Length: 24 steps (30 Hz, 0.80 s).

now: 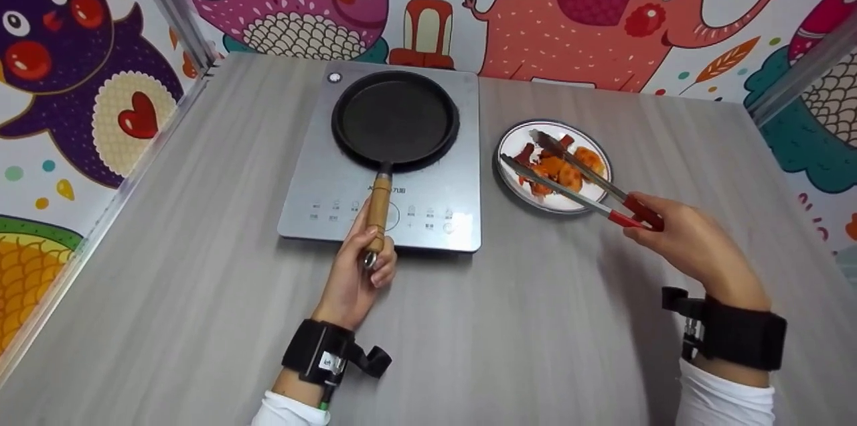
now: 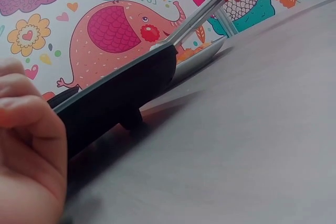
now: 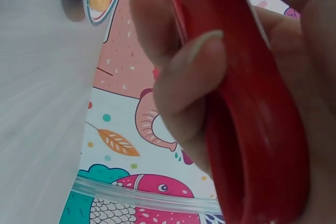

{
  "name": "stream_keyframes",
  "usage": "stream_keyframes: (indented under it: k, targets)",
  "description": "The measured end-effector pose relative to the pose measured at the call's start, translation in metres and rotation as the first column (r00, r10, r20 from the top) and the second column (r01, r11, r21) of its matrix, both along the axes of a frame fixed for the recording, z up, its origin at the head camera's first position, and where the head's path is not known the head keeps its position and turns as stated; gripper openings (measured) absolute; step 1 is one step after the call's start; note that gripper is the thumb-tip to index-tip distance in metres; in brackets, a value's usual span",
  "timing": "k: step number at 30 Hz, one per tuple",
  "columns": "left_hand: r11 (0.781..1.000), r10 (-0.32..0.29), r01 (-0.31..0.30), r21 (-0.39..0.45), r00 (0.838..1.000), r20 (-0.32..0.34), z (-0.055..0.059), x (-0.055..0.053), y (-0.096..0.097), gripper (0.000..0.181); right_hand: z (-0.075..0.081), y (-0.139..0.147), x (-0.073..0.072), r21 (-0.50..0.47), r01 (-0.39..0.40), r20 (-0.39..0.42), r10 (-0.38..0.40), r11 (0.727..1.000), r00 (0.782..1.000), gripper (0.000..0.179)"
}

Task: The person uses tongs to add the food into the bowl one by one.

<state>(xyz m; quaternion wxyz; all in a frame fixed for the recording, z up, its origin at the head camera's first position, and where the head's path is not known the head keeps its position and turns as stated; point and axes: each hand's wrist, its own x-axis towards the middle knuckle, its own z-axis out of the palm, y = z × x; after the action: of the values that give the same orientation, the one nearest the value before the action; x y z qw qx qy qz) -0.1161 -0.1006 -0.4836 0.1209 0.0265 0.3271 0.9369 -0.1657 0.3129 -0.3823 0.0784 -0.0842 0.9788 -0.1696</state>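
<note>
White sleeves [image 1: 726, 396] meet black wristbands [image 1: 746, 335] with stubby black mounts [image 1: 376, 362]; the band at lower centre bears a white label [image 1: 331, 362].

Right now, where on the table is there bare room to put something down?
The table is bare left of the cooktop, towards the left wall, and between the left hand and right hand. Crowded: the cooktop under the pan, and the plate, where tongs reach over food.
</note>
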Motion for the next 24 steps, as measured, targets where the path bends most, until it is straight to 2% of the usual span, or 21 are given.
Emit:
stream_keyframes:
  k: [5,14,20,24]
  targets:
    - [1.0,-0.003,0.002,-0.014,1.0,-0.016,-0.001,0.0,0.0,0.054,0.0,-0.006,0.001,0.019,-0.015,-0.041,0.015,1.0,0.999,0.06]
    - [1.0,0.002,-0.002,-0.005,1.0,-0.004,0.0,0.0,-0.001,0.053,0.006,-0.022,0.005,0.069,-0.026,-0.153,0.037,0.997,0.988,0.049]
    - [1.0,-0.005,0.005,-0.004,1.0,-0.004,0.0,0.001,0.0,0.052,0.008,-0.028,0.007,0.084,-0.035,-0.168,0.049,0.996,0.985,0.045]
    - [1.0,-0.002,0.002,0.001,1.0,-0.005,0.0,0.0,-0.001,0.053,0.011,-0.033,0.009,0.084,-0.025,-0.146,0.037,0.996,0.989,0.044]
